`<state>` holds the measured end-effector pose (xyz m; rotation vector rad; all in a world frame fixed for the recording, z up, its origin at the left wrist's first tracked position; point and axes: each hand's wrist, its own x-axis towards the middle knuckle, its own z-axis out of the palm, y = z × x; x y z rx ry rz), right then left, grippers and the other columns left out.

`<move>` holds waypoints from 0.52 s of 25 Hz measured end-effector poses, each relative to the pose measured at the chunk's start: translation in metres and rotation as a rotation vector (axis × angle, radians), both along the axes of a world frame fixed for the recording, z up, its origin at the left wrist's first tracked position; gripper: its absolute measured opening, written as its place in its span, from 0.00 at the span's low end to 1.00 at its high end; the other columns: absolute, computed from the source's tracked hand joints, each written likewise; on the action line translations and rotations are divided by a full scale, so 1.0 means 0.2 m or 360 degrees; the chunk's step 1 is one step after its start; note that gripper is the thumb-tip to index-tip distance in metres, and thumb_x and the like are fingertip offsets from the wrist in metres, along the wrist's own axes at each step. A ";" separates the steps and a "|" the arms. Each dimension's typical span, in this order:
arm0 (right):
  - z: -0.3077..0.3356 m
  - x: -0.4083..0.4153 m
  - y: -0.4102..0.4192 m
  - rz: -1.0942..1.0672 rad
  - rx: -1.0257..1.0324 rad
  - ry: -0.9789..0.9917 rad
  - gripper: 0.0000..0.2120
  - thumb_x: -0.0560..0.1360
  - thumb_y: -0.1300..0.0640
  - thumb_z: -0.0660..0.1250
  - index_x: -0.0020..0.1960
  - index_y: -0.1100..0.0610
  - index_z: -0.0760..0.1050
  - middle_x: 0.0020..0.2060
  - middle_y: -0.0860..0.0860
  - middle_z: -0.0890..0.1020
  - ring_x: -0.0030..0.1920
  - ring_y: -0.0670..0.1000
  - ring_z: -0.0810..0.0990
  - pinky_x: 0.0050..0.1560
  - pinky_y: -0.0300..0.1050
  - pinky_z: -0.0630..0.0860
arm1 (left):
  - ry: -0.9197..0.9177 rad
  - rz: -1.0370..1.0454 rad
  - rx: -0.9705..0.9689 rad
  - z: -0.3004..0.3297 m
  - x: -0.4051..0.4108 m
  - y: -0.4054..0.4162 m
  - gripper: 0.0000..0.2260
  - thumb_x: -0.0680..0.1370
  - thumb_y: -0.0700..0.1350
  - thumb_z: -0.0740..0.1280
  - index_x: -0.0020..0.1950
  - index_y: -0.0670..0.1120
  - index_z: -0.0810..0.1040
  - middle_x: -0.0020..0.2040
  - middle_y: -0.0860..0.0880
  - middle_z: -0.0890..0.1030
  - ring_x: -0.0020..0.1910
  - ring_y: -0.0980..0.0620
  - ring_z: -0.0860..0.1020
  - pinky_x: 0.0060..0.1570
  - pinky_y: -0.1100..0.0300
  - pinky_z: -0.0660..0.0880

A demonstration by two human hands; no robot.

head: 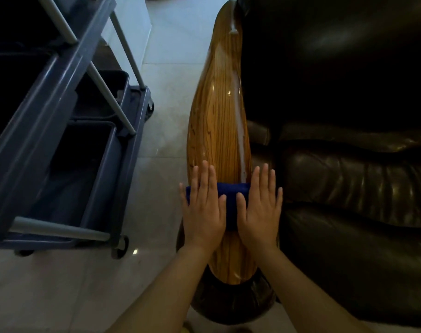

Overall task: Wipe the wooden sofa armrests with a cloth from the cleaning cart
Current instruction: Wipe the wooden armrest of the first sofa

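Armrest (219, 121) glossy wood, pale tiled floor (171, 75), cart (60, 97) left

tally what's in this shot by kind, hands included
hands: 2, left hand and right hand, flat on the cloth
blue cloth: 1
wooden armrest: 1
leather sofa: 1
cleaning cart: 1
total: 6
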<state>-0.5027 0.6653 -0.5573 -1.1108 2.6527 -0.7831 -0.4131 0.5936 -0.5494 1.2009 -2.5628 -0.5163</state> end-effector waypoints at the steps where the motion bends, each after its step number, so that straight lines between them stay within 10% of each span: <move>1: -0.02 -0.02 -0.02 -0.0024 -0.0037 0.0017 0.29 0.77 0.41 0.41 0.73 0.51 0.38 0.74 0.48 0.43 0.75 0.48 0.40 0.74 0.54 0.43 | 0.0013 0.0054 -0.0032 -0.02 -0.03 -0.02 0.26 0.79 0.53 0.43 0.73 0.49 0.37 0.75 0.51 0.40 0.74 0.53 0.39 0.72 0.46 0.40; 13: 0.16 -0.45 -0.67 0.0006 -0.0029 0.0176 0.27 0.78 0.45 0.41 0.73 0.54 0.39 0.74 0.50 0.44 0.75 0.49 0.43 0.73 0.51 0.49 | -0.0030 0.0242 -0.0164 0.16 -0.49 -0.57 0.25 0.79 0.51 0.47 0.74 0.45 0.43 0.76 0.48 0.44 0.74 0.50 0.41 0.71 0.48 0.47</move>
